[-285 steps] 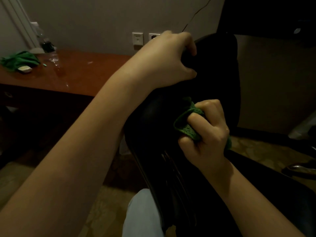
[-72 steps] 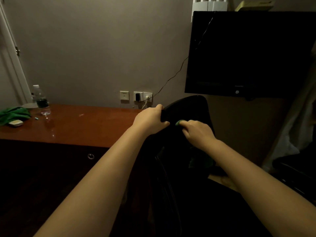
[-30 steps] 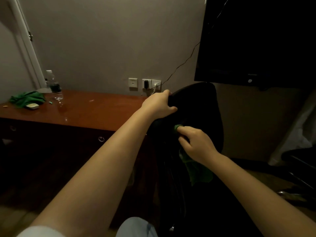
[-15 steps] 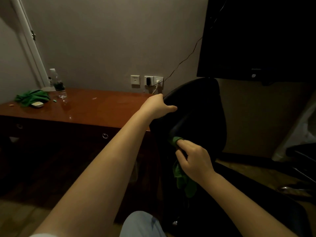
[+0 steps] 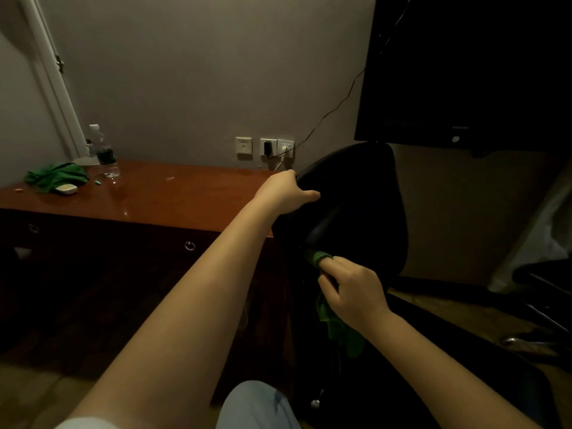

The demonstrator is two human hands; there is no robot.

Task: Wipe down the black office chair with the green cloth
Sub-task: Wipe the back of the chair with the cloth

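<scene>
Backrest of the black office chair [image 5: 356, 205], smooth, faintly glossy and round-topped, stands beside the polished reddish wooden worktop [image 5: 154, 196]. The left hand [image 5: 284, 193] has its grip clasped over the backrest's upper edge, thumb on the front. The right hand [image 5: 353, 292] pinches the green cloth [image 5: 340, 332] in its grip, one wrapped fingertip against the backrest's side, the rest hanging limp. On the worktop stands a clear plastic bottle [image 5: 105, 153]; its contents cannot be told.

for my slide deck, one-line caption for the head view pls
Left hand grips the black office chair; right hand holds the green cloth against it.
</scene>
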